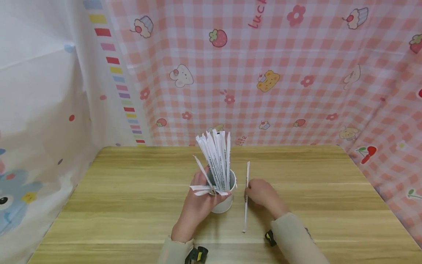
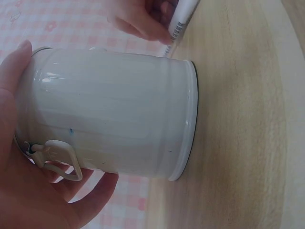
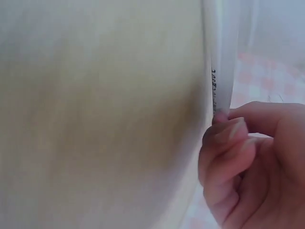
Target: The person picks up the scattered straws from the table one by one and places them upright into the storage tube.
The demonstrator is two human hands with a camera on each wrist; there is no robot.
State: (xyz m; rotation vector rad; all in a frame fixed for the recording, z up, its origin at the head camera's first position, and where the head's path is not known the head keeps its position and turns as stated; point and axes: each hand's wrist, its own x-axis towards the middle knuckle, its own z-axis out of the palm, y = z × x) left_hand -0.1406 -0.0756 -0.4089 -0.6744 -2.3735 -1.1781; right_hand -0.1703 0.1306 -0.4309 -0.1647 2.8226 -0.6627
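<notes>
A small white metal bucket (image 1: 222, 207) with a little side handle (image 2: 61, 160) holds a bunch of paper-wrapped straws (image 1: 215, 157). Several of those straws bend or lean out over its near rim. My left hand (image 1: 199, 201) grips the bucket around its upper part, thumb and fingers on opposite sides. To the right of it, my right hand (image 1: 262, 192) pinches a single wrapped straw (image 1: 245, 212) near its middle, between thumb and curled fingers. Small dark print runs along this straw's white wrapper (image 3: 224, 62). The straw lies lengthwise, pointing away from me, close over the wooden table.
The wood-grain table (image 1: 115, 205) spreads out on both sides of the hands. A pink checked cloth (image 1: 204, 73) with cartoon prints hangs behind it and along the right, and a white printed cloth (image 1: 39, 91) hangs at the left. Dark straps (image 1: 196, 254) show at the wrists.
</notes>
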